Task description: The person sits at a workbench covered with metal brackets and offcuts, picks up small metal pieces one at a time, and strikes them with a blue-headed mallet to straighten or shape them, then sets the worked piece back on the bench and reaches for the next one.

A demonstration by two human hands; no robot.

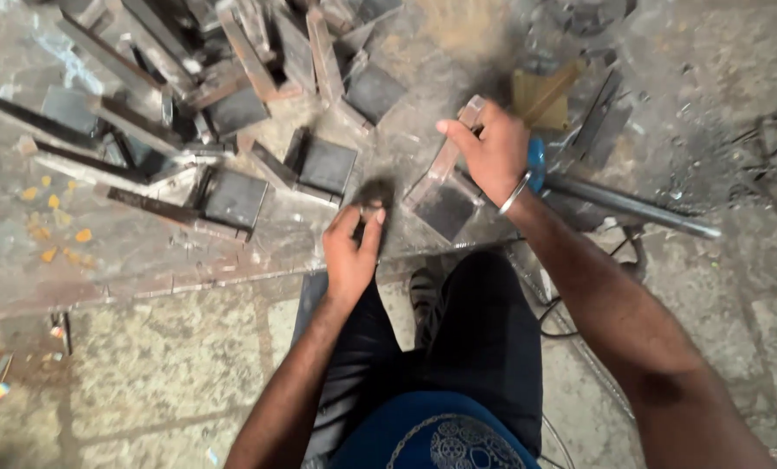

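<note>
packages: none in view
labels: none to be made out on any surface
signs: none
screens: none (the whole view is a bare workshop floor)
</note>
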